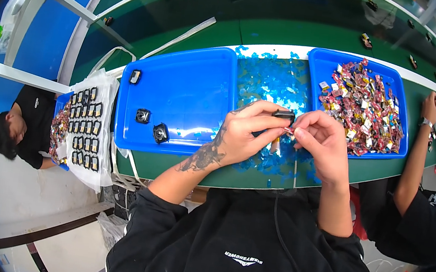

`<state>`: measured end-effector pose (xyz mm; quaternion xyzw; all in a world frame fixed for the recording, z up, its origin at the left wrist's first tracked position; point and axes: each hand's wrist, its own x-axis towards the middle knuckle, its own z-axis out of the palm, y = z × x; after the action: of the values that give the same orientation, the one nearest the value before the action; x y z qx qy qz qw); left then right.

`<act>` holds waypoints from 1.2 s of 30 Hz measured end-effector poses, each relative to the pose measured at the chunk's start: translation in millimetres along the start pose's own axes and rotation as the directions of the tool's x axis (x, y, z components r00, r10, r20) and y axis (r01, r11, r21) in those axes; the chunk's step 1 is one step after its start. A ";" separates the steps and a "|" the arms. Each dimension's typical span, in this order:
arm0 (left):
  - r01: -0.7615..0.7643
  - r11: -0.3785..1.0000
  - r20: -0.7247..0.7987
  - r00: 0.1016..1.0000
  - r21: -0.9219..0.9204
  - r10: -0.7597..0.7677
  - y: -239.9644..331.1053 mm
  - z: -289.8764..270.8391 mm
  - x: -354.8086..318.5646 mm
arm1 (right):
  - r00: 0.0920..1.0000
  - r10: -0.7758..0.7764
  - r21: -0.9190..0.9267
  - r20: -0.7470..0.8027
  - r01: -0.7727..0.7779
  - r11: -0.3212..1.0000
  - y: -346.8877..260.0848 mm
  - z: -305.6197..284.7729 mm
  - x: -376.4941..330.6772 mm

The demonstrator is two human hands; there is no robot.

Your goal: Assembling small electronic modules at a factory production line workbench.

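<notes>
My left hand is closed around a small black device housing above the green bench. Close against it, the fingertips of my right hand pinch a small reddish piece; its exact kind is too small to make out. Left of my hands lies a blue tray with three similar black housings in it, one of them a black unit near the front edge. On the right, another blue tray is heaped with small red, white and yellow parts.
Blue film scraps cover the green bench between the trays. At far left, rows of black units lie on white sheeting, with a person behind them. Another person's hands rest over the bench at right. A dark cable hangs before my chest.
</notes>
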<state>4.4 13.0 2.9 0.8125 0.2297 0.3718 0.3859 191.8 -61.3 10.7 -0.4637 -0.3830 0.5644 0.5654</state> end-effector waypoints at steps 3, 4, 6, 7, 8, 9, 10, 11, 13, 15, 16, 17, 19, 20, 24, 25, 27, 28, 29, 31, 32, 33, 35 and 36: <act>0.194 0.962 0.045 0.981 -0.193 -0.189 -2.9 4.4 -3.0 | 1.000 -0.003 -0.022 0.029 0.004 1.000 0.9 -3.9 2.7; 0.364 0.855 0.081 0.929 -0.370 -0.360 -2.0 6.1 -3.7 | 1.000 0.023 -0.015 0.019 -0.023 1.000 2.7 -2.4 2.1; 0.407 0.829 0.109 0.911 -0.384 -0.397 1.2 5.6 -1.2 | 0.999 0.051 -0.010 0.008 -0.051 0.999 1.3 3.9 -0.5; 0.469 0.771 0.155 0.880 -0.432 -0.449 -1.1 5.3 -1.6 | 0.999 -0.018 -0.072 -0.034 0.015 0.997 0.4 10.5 -0.8; 0.528 0.705 0.204 0.844 -0.473 -0.496 -2.7 5.0 -2.4 | 0.993 -0.089 -0.136 -0.071 0.078 0.988 0.6 14.9 -0.7; 0.531 0.703 0.202 0.842 -0.473 -0.500 -3.3 6.3 -2.9 | 0.986 -0.128 -0.201 -0.110 0.104 0.974 5.2 16.4 0.5; 0.475 0.685 0.157 0.866 -0.553 -0.474 -2.6 10.3 -2.2 | 0.986 -0.124 -0.202 -0.112 0.099 0.974 7.2 17.5 0.7; 0.414 0.661 0.109 0.886 -0.626 -0.451 -1.9 13.2 -1.6 | 0.975 -0.169 -0.246 -0.143 0.130 0.960 8.7 18.9 1.1; 0.380 0.669 0.077 0.897 -0.639 -0.436 -1.5 15.2 0.0 | 0.962 -0.214 -0.285 -0.171 0.160 0.945 11.5 20.8 2.5; 0.344 0.679 0.042 0.907 -0.649 -0.419 -1.8 15.2 -0.4 | 0.949 -0.244 -0.317 -0.198 0.173 0.932 15.9 22.4 5.2; 0.373 0.646 0.065 0.892 -0.666 -0.448 -2.0 15.7 -1.0 | 0.934 -0.277 -0.352 -0.225 0.187 0.917 17.7 22.9 5.4; 0.401 0.612 0.089 0.876 -0.681 -0.474 -2.3 16.2 -1.5 | 0.934 -0.277 -0.353 -0.225 0.186 0.917 19.9 23.8 4.9; 0.369 0.609 0.058 0.882 -0.702 -0.468 -3.6 20.6 -5.2 | 0.916 -0.321 -0.394 -0.239 0.211 0.894 23.3 25.7 4.1; 0.336 0.607 0.025 0.887 -0.720 -0.462 -4.0 21.9 -6.1 | 0.916 -0.322 -0.394 -0.237 0.212 0.894 22.8 26.4 4.4; 0.327 0.585 0.019 0.883 -0.742 -0.469 -0.3 22.3 -4.8 | 0.915 -0.308 -0.352 -0.261 0.207 0.913 21.7 27.5 4.0; 0.327 0.580 0.010 0.877 -0.746 -0.481 0.6 23.1 -4.3 | 0.912 -0.309 -0.339 -0.269 0.211 0.917 22.2 27.2 3.9; 0.326 0.574 0.002 0.871 -0.751 -0.492 1.5 24.7 -4.2 | 0.912 -0.312 -0.359 -0.266 0.206 0.910 25.4 25.7 3.4; 0.321 0.576 -0.003 0.872 -0.752 -0.489 1.6 25.0 -4.5 | 0.912 -0.314 -0.377 -0.264 0.202 0.904 26.5 25.5 3.2; 0.315 0.578 -0.008 0.874 -0.752 -0.486 1.5 25.4 -4.9 | 0.912 -0.314 -0.379 -0.264 0.201 0.903 25.6 25.9 3.9; 0.279 0.604 -0.025 0.895 -0.747 -0.445 -2.9 26.3 -7.0 | 0.893 -0.369 -0.510 -0.259 0.198 0.837 22.9 28.0 6.9; 0.241 0.630 -0.045 0.914 -0.739 -0.402 -4.6 26.0 -7.9 | 0.894 -0.368 -0.512 -0.255 0.198 0.836 23.4 29.6 7.5; 0.237 0.630 -0.051 0.913 -0.739 -0.404 -5.2 25.7 -8.6 | 0.909 -0.355 -0.516 -0.218 0.202 0.833 24.3 31.9 8.4; 0.304 0.659 -0.094 0.863 -0.688 -0.497 -2.1 25.0 -9.2 | 0.928 -0.338 -0.514 -0.158 0.215 0.831 24.1 35.8 12.8; 0.298 0.666 -0.116 0.857 -0.684 -0.502 -3.2 23.6 -9.0 | 0.889 -0.455 -0.676 -0.044 0.309 0.669 23.1 36.3 17.8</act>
<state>17.1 -1.8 -13.6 0.4928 0.3174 0.4489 0.6744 151.8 -41.9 -3.0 -0.5964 -0.5823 0.2108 0.5106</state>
